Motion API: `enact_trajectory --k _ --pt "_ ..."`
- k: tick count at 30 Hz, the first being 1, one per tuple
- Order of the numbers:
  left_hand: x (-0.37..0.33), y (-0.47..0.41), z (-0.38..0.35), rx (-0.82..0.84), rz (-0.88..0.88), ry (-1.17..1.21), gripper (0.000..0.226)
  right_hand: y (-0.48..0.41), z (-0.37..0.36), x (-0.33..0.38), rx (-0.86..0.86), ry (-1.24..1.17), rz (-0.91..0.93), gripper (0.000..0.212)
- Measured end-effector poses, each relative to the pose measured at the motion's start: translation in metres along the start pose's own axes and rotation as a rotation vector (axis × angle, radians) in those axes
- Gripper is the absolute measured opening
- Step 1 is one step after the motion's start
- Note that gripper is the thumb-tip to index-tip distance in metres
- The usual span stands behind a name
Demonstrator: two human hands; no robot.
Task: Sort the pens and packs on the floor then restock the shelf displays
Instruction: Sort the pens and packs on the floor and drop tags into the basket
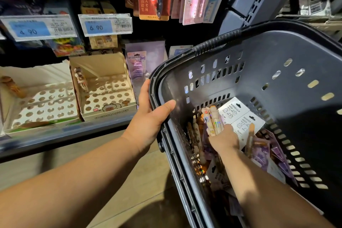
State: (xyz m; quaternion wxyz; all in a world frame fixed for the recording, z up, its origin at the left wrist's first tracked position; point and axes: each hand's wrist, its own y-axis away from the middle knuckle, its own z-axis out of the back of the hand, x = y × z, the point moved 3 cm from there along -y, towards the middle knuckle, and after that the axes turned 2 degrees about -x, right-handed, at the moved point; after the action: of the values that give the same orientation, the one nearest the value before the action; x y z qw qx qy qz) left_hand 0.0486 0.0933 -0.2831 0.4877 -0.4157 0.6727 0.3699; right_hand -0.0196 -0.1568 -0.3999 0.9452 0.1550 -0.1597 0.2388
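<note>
I read the basket as dark grey, perforated with slot rows. I log the price tags as white with blue panels, the display box as cream with a round-hole grid, the binder clip cards as white with black print, and the pens as cream with rainbow strips.

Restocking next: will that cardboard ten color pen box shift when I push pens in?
Probably light: the pen box looks like thin cardboard and most holes are empty. It may slide back. Its wide, low base should resist tipping.
</note>
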Motion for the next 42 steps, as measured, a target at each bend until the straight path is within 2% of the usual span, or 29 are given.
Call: enact_trajectory --k 4,8,13,17,21,23,25,27,29,32,34,36,37,39,41,42 --pt "0.000 0.000 0.001 0.011 -0.001 0.006 0.091 -0.004 0.006 0.000 0.092 0.055 0.008 0.052" --pt "-0.002 0.000 0.000 0.014 -0.004 0.007 0.083 -0.004 0.008 -0.003 0.153 0.113 0.032 0.053" --pt "-0.004 -0.001 -0.003 0.016 -0.009 0.005 0.087 0.002 0.010 -0.003 0.143 0.169 0.085 0.057" --pt "-0.007 -0.002 -0.006 0.020 -0.003 -0.007 0.093 0.001 0.012 -0.005 0.138 0.087 0.141 0.060" --pt "-0.010 -0.005 -0.013 0.012 -0.007 -0.037 0.085 -0.004 0.021 -0.012 0.155 0.048 0.168 0.053" --pt "-0.012 -0.009 -0.022 0.010 -0.016 -0.050 0.069 -0.011 0.030 -0.013 0.168 0.022 0.171 0.052" --pt "-0.015 -0.011 -0.033 0.020 -0.011 -0.058 0.062 -0.012 0.043 -0.011 0.215 -0.007 0.150 0.064" --pt "-0.019 -0.014 -0.046 0.034 -0.009 -0.077 0.069 -0.014 0.056 -0.009 0.238 0.022 0.167 0.076" --pt "-0.023 -0.017 -0.058 0.035 -0.009 -0.098 0.074 -0.022 0.064 -0.011 0.210 0.156 0.234 0.079" --pt "-0.027 -0.021 -0.074 0.027 -0.001 -0.119 0.080 -0.036 0.080 -0.011 0.234 0.297 0.273 0.067" --pt "-0.030 -0.023 -0.082 0.011 0.026 -0.148 0.096 -0.028 0.110 0.001 0.227 0.172 0.278 0.047" --pt "-0.032 -0.027 -0.089 -0.005 0.048 -0.164 0.104 -0.021 0.141 0.005 0.169 -0.024 0.240 0.045" --pt "-0.033 -0.029 -0.094 -0.009 0.058 -0.176 0.104 -0.021 0.155 0.006 0.137 -0.107 0.243 0.045" --pt "-0.035 -0.034 -0.105 -0.012 0.057 -0.182 0.096 -0.017 0.183 0.009 0.112 -0.221 0.263 0.025" --pt "-0.037 -0.039 -0.119 -0.006 0.048 -0.193 0.085 -0.015 0.206 0.015 0.113 -0.269 0.318 0.025" --pt "-0.038 -0.040 -0.126 -0.004 0.051 -0.196 0.087 -0.017 0.216 0.016 0.102 -0.273 0.333 0.023"
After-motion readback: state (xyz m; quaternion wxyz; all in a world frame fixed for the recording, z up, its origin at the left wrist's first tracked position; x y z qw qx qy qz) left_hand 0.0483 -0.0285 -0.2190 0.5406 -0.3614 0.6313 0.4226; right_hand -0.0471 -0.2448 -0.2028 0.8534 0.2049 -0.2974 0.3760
